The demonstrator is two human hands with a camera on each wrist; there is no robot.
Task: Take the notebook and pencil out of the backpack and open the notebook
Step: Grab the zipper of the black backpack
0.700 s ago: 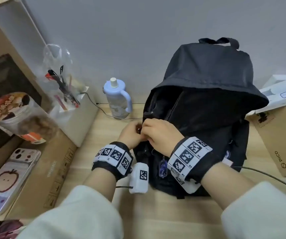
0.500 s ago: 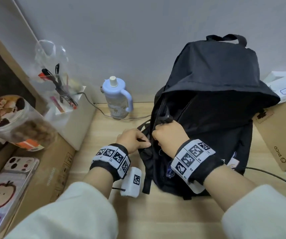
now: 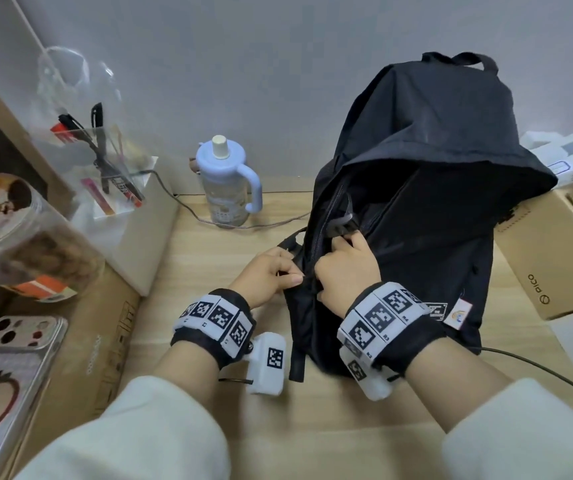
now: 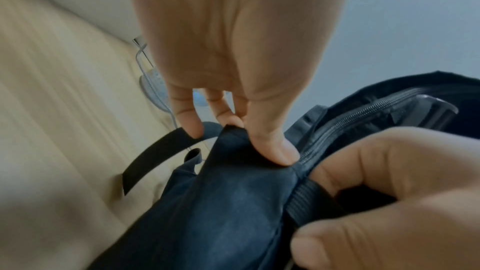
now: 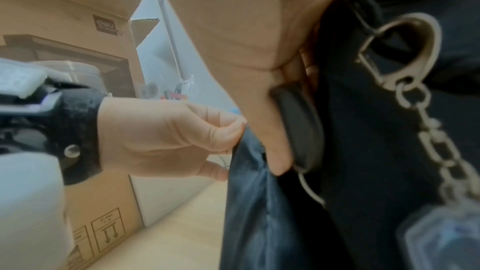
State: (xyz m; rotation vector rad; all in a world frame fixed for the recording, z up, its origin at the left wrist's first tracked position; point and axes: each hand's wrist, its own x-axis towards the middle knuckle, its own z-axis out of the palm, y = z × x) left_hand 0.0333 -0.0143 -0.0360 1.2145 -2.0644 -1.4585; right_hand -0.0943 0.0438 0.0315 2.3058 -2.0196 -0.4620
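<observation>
The black backpack [image 3: 444, 209] is standing upright on the desk [image 3: 312, 438]. My left hand [image 3: 267, 273] is pinching its left-side fabric; my right hand [image 3: 345, 271] is gripping the zipper pull.

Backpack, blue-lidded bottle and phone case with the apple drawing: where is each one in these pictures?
backpack [image 3: 451, 140], head view, on the black fabric of its upper flap.
blue-lidded bottle [image 3: 224, 199], head view, on its clear body below the lid.
phone case [image 3: 4, 386], head view, on the apple drawing on its back.
</observation>
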